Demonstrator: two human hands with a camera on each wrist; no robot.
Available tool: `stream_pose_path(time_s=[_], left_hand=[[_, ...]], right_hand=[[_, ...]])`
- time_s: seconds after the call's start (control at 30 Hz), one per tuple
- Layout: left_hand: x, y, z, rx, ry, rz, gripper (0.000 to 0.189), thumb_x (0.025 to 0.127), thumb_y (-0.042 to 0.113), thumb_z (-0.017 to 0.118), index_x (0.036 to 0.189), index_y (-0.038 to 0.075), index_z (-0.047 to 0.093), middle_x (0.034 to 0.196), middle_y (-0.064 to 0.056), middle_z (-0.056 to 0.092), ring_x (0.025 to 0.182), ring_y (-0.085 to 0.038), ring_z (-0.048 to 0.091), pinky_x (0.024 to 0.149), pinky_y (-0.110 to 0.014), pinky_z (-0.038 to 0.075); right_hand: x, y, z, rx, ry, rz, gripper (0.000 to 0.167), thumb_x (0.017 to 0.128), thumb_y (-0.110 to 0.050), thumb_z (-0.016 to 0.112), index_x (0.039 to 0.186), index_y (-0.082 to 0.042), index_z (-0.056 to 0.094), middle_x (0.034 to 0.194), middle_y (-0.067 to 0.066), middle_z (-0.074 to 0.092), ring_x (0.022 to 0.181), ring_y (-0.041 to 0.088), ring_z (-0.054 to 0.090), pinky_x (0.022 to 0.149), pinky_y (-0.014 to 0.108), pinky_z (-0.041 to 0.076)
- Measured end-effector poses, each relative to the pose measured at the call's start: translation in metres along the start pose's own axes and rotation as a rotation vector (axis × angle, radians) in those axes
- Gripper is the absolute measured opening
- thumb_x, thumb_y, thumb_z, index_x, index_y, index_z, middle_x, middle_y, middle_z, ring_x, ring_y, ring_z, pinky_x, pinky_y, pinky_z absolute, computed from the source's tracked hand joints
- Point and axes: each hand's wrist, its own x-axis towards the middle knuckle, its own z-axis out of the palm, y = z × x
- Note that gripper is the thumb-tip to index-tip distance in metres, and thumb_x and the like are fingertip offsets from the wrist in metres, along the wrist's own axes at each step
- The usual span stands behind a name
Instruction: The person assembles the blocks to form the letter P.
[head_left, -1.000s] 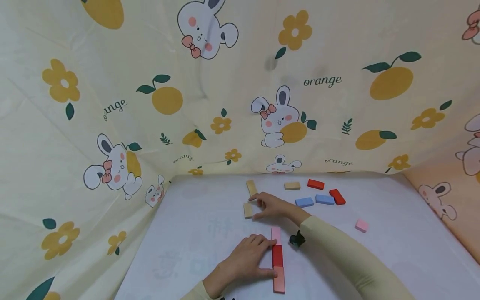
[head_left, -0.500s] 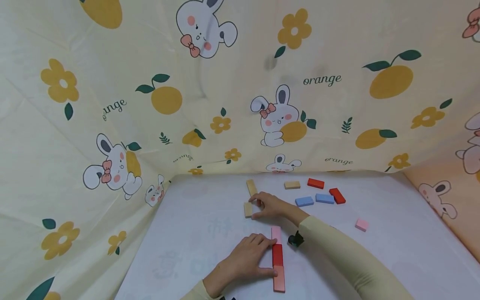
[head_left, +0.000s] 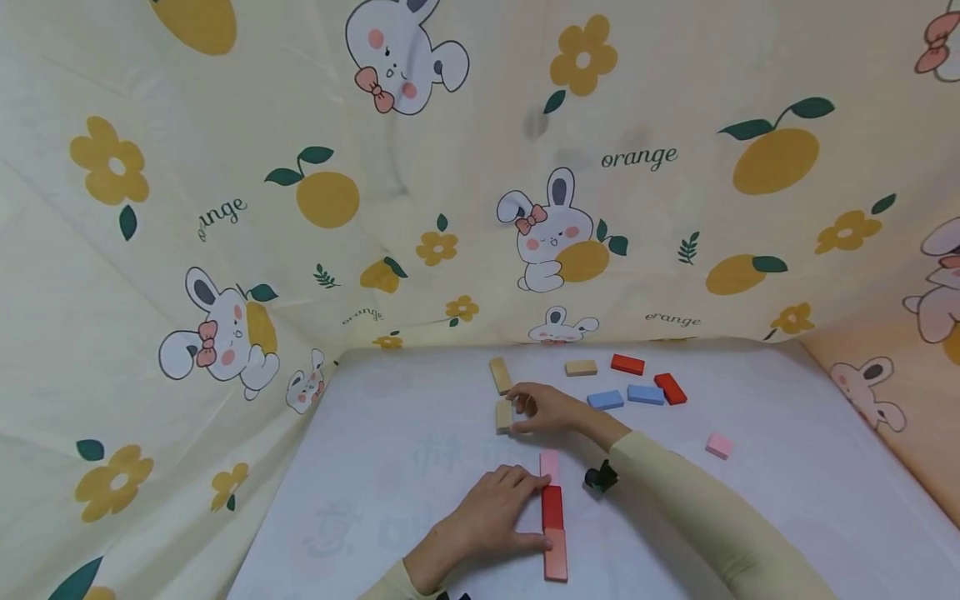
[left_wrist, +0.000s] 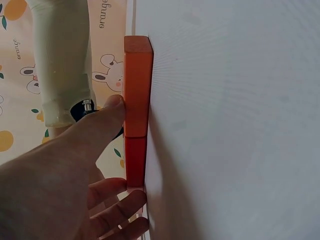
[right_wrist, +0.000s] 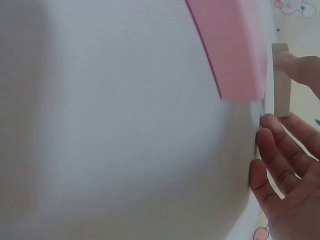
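In the head view, my right hand (head_left: 551, 408) pinches a small tan block (head_left: 504, 417) endwise; the right wrist view shows the thumb at one end of that tan block (right_wrist: 282, 82) and a finger at the other. My left hand (head_left: 491, 510) rests against the left side of a straight row of a pink block (head_left: 550, 465), a red block (head_left: 552, 507) and a salmon block (head_left: 556, 557). Its thumb touches the salmon block (left_wrist: 137, 95) in the left wrist view, and the other fingers spread near the red block (left_wrist: 135, 162) and the pink one.
Beyond the right hand lie another tan block (head_left: 500, 376), a further tan block (head_left: 581, 367), two red blocks (head_left: 627, 364) and two blue blocks (head_left: 646, 395). A pink block (head_left: 719, 446) lies apart at right. A patterned cloth (head_left: 420, 192) rises behind the white table (head_left: 360, 467).
The pinched tan block has shifted slightly right along with my right hand. My left hand stays at the row; the head view has turned slightly.
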Motion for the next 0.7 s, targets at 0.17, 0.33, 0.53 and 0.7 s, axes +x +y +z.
stream_pose_path(time_s=[0.17, 0.33, 0.53, 0.7], left_hand=[[0.000, 0.000, 0.001, -0.002, -0.010, -0.012, 0.087, 0.089, 0.076, 0.071, 0.161, 0.030, 0.049, 0.141, 0.008, 0.058, 0.132, -0.013, 0.051, 0.115, -0.040, 0.044], [0.000, 0.001, -0.001, 0.004, -0.002, -0.008, 0.087, 0.089, 0.076, 0.071, 0.160, 0.029, 0.050, 0.140, 0.007, 0.059, 0.132, -0.013, 0.051, 0.114, -0.039, 0.044], [0.000, 0.002, -0.002, 0.011, 0.006, 0.001, 0.087, 0.089, 0.075, 0.071, 0.160, 0.028, 0.050, 0.140, 0.006, 0.059, 0.132, -0.014, 0.052, 0.114, -0.038, 0.044], [0.001, 0.001, -0.001, 0.003, -0.007, -0.009, 0.087, 0.089, 0.075, 0.071, 0.160, 0.029, 0.050, 0.140, 0.007, 0.059, 0.131, -0.013, 0.052, 0.114, -0.038, 0.044]], right_hand=[[-0.011, 0.004, -0.006, 0.007, 0.010, -0.003, 0.054, 0.091, -0.033, 0.088, 0.135, -0.013, 0.063, 0.107, -0.001, 0.066, 0.098, 0.016, 0.060, 0.088, 0.030, 0.053], [-0.023, 0.007, -0.011, 0.015, 0.024, 0.008, 0.053, 0.091, -0.032, 0.088, 0.135, -0.013, 0.064, 0.106, 0.000, 0.067, 0.098, 0.017, 0.060, 0.089, 0.031, 0.054], [-0.040, 0.011, -0.014, 0.030, 0.028, 0.027, 0.053, 0.090, -0.030, 0.089, 0.133, -0.011, 0.064, 0.106, 0.001, 0.067, 0.098, 0.018, 0.060, 0.087, 0.029, 0.054], [-0.051, 0.018, -0.016, 0.035, 0.035, 0.036, 0.054, 0.090, -0.030, 0.089, 0.133, -0.011, 0.065, 0.105, 0.001, 0.066, 0.097, 0.018, 0.059, 0.084, 0.027, 0.054]])
